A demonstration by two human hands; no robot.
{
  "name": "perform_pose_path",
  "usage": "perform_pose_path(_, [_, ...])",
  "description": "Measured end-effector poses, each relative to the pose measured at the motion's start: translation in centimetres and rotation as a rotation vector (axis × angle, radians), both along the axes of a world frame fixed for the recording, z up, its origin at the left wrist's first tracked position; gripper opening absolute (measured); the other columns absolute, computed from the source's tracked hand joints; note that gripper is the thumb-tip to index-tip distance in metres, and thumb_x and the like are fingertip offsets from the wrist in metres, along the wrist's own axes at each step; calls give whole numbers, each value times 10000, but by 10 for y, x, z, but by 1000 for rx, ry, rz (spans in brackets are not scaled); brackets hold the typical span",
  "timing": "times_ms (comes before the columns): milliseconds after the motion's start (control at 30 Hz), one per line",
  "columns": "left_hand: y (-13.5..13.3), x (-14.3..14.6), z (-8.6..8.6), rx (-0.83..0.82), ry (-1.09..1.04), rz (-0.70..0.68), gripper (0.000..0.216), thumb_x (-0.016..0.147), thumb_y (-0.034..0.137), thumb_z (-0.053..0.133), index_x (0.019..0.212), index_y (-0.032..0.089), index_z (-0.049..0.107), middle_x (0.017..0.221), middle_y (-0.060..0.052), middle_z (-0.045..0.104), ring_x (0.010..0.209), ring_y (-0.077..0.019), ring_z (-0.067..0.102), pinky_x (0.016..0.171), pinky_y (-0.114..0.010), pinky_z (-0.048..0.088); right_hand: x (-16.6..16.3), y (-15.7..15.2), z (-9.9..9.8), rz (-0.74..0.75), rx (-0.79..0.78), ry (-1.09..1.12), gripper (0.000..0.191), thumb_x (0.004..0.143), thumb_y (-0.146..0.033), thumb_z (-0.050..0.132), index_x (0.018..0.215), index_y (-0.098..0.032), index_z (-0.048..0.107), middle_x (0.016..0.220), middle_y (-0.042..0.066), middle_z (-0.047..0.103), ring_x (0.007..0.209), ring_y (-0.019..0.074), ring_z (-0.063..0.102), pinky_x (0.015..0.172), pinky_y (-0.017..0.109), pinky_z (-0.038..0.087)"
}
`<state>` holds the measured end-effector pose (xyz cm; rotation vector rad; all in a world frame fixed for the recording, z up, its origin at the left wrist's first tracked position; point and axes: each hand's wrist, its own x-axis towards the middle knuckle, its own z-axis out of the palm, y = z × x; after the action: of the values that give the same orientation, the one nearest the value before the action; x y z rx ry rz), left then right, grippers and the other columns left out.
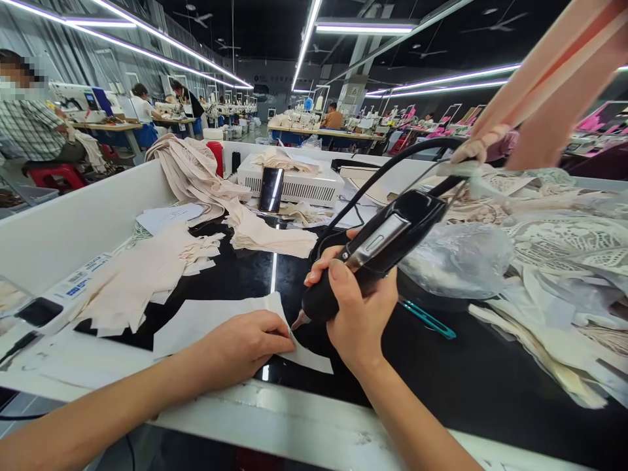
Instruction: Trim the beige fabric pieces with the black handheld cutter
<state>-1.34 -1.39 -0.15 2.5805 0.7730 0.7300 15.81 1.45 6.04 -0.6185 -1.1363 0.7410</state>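
Note:
My right hand (360, 311) is wrapped round a black corded hand tool (380, 242) with a narrow metal tip. The tool slants down to the left, and its tip meets the right edge of a white curved flat piece (196, 324), which could be paper or cloth. On that piece rests my left hand (245, 343), its fingers drawn together at the edge close to the tip. A pale peach cloth strip (524, 78) is knotted at the tool's upper end. Right of my right hand lie teal tweezers (429, 318) on the black work surface (422, 373).
Pale cut cloth pieces (142, 275) are piled at the left, and more (269, 232) lie ahead. A white vented box (294, 180) and a phone (271, 190) stand at the back. A clear plastic bag (456, 258) and lace pieces (564, 242) lie right. A white side wall (88, 216) borders the left.

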Motion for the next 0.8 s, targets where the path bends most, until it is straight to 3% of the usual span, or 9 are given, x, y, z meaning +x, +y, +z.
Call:
perform_pose_path(200, [2, 1, 0, -13, -8, -11, 352, 969, 6, 483, 1116, 174, 755, 1117, -70, 724, 1004, -181, 696, 902, -246, 542, -3, 1, -2, -14, -4, -44, 212, 840, -265, 737, 963, -245, 565, 753, -78, 664, 548, 100, 623, 546, 251, 549])
perform_pose_path(400, [1, -2, -1, -11, 8, -10, 352, 975, 25, 472, 1131, 179, 749, 1142, -73, 726, 1006, -185, 698, 905, -254, 552, 2, 4, 2, -39, -12, -24, 291, 819, -331, 784, 963, -253, 544, 777, -78, 660, 561, 106, 627, 560, 261, 546])
perform_pose_path(567, [5, -4, 4, -1, 19, 18, 343, 981, 40, 473, 1143, 183, 740, 1130, -69, 734, 1008, -183, 704, 909, -259, 559, 20, 5, 6, -130, -38, -162, 336, 813, -385, 811, 957, -264, 533, 792, -65, 666, 620, 139, 635, 654, 315, 556])
perform_pose_path(700, [18, -4, 13, 41, 68, 42, 364, 983, 36, 454, 1181, 181, 723, 1157, -77, 722, 1053, -182, 692, 947, -275, 559, 37, 5, 10, -221, -46, -287, 399, 791, -447, 826, 1042, -259, 578, 958, -4, 695, 810, 188, 671, 787, 364, 563])
perform_pose_path(800, [32, -3, 20, 44, 147, 69, 317, 1019, 84, 467, 1181, 187, 718, 1171, -77, 715, 1078, -189, 687, 968, -297, 558, 50, 3, 10, -377, 72, -258, 462, 795, -387, 830, 1178, -277, 596, 1144, 31, 656, 1053, 211, 652, 921, 370, 543])
